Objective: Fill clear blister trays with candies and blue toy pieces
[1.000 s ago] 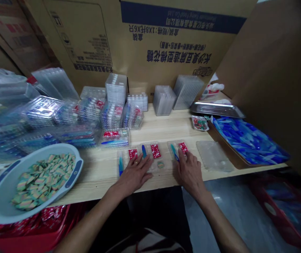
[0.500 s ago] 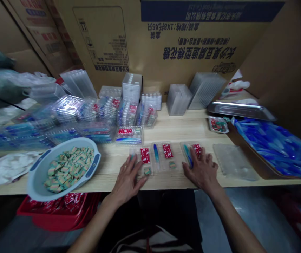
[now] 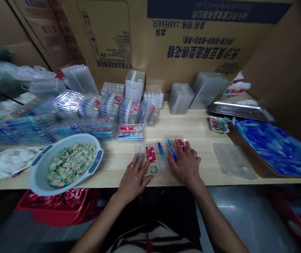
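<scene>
Spread fingers of my left hand rest on the left side of a clear plastic tray. A red packet with white marks and a small striped green-and-tan piece lie in that tray. My right hand grips another clear tray by its right part, thumb at the front. This tray holds a blue pen-shaped piece and a red packet, partly under my fingers. It overlaps the middle tray, whose blue-teal pen-shaped piece still shows; the rest is hidden.
At left stands a grey-blue basin of striped pieces, above a red tub. Filled trays and stacks of clear trays line the back. At right are a flat clear tray and a box of blue pieces.
My right hand has slid left with its tray, from beside the middle tray to over it. My left hand stays at the left tray. The view has shifted slightly.
</scene>
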Demonstrator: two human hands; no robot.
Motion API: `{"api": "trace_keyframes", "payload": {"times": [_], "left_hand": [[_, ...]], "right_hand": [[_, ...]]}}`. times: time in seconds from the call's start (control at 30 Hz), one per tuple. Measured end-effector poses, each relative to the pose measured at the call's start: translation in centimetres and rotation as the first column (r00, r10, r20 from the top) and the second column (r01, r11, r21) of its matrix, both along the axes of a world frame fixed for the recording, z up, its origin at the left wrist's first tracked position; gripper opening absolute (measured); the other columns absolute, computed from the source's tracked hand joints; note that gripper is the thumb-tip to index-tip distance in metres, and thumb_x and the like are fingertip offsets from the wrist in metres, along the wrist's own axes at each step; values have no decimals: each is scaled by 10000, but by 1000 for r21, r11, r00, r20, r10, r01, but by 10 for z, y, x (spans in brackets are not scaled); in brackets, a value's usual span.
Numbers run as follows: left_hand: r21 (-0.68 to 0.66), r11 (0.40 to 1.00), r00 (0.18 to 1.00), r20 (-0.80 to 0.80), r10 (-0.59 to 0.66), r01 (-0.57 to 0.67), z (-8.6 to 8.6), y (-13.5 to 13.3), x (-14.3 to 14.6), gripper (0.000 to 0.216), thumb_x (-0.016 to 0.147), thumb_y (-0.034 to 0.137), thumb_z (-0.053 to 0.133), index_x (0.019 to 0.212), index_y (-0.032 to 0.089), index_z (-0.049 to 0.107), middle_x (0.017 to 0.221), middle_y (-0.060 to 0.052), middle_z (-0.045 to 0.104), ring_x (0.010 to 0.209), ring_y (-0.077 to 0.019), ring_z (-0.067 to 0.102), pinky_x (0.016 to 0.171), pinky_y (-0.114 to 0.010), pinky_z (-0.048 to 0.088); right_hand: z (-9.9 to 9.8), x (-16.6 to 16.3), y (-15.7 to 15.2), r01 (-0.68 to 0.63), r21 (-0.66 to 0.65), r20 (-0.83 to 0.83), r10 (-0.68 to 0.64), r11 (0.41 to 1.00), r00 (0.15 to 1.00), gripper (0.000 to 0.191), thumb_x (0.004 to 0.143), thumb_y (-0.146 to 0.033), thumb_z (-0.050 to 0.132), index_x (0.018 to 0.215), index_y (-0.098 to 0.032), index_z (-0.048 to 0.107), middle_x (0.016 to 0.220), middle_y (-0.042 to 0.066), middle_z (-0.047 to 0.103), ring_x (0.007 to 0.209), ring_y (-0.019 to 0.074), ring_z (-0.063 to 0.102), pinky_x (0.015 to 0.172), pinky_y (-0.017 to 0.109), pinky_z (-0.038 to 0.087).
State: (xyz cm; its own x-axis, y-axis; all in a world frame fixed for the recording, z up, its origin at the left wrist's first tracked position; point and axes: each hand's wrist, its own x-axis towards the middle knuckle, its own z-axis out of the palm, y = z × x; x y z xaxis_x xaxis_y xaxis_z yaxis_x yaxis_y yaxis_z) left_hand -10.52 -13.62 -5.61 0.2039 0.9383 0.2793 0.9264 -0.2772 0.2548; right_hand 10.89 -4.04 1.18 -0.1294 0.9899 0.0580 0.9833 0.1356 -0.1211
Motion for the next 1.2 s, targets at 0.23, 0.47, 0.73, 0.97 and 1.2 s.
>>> {"api": "trace_keyframes", "payload": {"times": [0.23, 0.47, 0.73, 0.97, 1.2], "left_hand": [[-34, 999, 1000, 9, -2, 3, -1, -1, -4, 592, 1005, 491, 497, 1536, 249, 397, 1650, -121, 276, 1536, -355, 190, 1125, -549, 418], [66, 988, 990, 16, -143, 142, 22, 10, 35, 556, 957, 403, 595, 1452, 171, 494, 1589, -167, 381, 1538, -379, 150, 1196, -582, 252], [-56, 910, 909, -45, -413, 411, 33, 59, 99, 494, 925, 410, 651, 1305, 103, 572, 1305, -164, 628, 1354, -349, 468, 1154, -530, 317], [182, 967, 955, 202, -215, 179, 42, 30, 66, 275, 987, 215, 507, 1230, 157, 624, 1366, -147, 609, 1307, -286, 526, 1091, -517, 407], [161, 968, 913, 389, 119, -195, 32, 4, 2, 244, 996, 200, 482, 1141, 223, 677, 1247, -98, 657, 1177, -237, 616, 955, -433, 522]], "right_hand": [[-2, 31, 29, 160, 24, -16, -160, 987, 987, 691, 980, -587, 423, 1579, -256, 337, 1562, 214, 308, 1239, 456, 465, 949, 632, 422], [-25, 80, 38, 250, -37, 63, -247, 968, 967, 709, 984, -595, 411, 1587, -235, 318, 1533, 232, 336, 1247, 460, 476, 966, 618, 421], [-29, 66, 24, 203, 8, 65, -203, 979, 977, 691, 988, -575, 439, 1581, -236, 338, 1569, 235, 294, 1267, 467, 450, 961, 618, 409], [-8, 11, -3, 3, 93, 27, -5, 996, 1000, 707, 962, -549, 504, 1589, -276, 323, 1594, 217, 265, 1273, 442, 430, 945, 567, 425], [-26, -31, -12, -78, 93, 29, 76, 993, 997, 710, 941, -539, 529, 1575, -276, 349, 1612, 214, 234, 1274, 450, 419, 942, 564, 409]]}}
